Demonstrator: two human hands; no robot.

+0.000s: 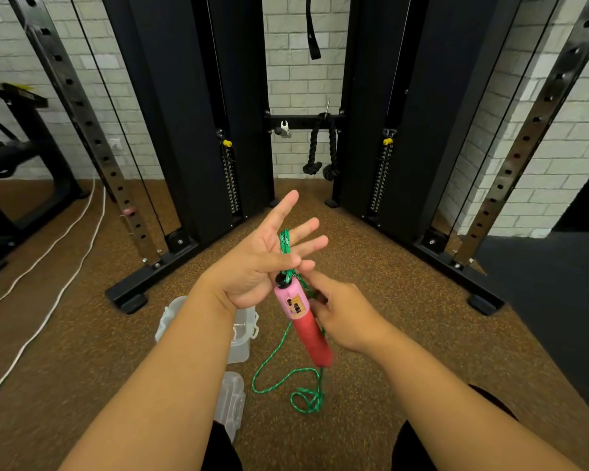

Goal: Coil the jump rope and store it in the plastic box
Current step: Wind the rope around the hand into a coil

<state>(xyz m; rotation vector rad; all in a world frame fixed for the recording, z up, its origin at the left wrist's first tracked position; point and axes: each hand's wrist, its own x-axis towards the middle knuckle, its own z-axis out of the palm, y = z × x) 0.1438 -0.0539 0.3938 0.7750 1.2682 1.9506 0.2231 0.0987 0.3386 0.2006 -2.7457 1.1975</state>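
- Loose green rope [288, 375] trailing on the floor, not yet wound.
- Clear plastic box [242, 338] and lid [232, 402] waiting below.
- Right hand [344, 314] pinching the rope beside the pink handle [303, 317].
- Left hand [269, 260] spread wide, rope looped over fingers for winding.

Green rope [272, 368] with white flecks; handle [303, 321] pink on top, red grip (orange-black label); clear plastic box [241, 338]; brown speckled floor [405, 328]; black machine [191, 107]; white brick wall [301, 79].
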